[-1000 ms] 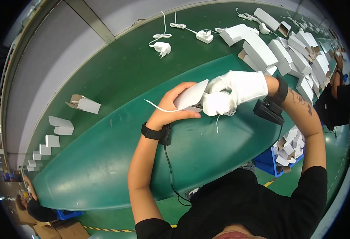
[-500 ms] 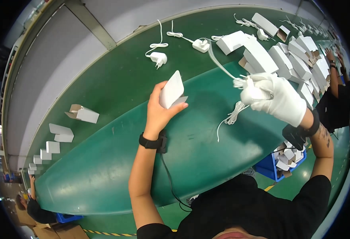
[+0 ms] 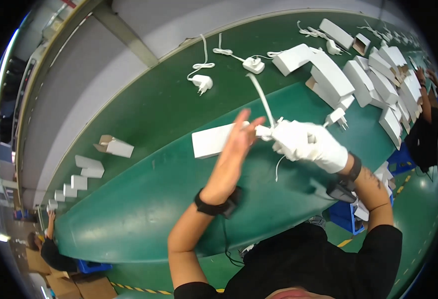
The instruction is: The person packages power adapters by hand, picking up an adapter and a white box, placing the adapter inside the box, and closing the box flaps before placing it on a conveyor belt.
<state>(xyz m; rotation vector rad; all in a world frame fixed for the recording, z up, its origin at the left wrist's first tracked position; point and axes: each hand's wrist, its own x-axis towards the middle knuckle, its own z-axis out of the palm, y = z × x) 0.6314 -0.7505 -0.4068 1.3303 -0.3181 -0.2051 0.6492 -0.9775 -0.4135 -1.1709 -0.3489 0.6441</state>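
My left hand [image 3: 235, 149] is held up with fingers stretched out and slightly smeared, crossing in front of the right end of a white carton [image 3: 206, 142]. Any contact between them is hidden. Close to its fingertips, my white-gloved right hand [image 3: 314, 145] is closed round a white power adapter [image 3: 285, 137], largely covered by the glove. A gathered white cord [image 3: 264, 132] shows at its left, and a pale loop of cable [image 3: 261, 97] rises above. Beyond the glove lies another adapter [image 3: 335, 116] with its pins showing, beside the boxes.
Two corded adapters, one left [image 3: 201, 82] and one right [image 3: 253, 65], lie at the far side. White cartons [image 3: 331, 74] pile up at right. An open carton [image 3: 115, 147] stands left. A blue bin [image 3: 341, 217] sits below the table edge. Other people work at both ends.
My left hand and the carton have come down and right; the carton now lies sideways instead of upright. My right hand has moved left and nearer with its adapter, uncovering the other adapter.
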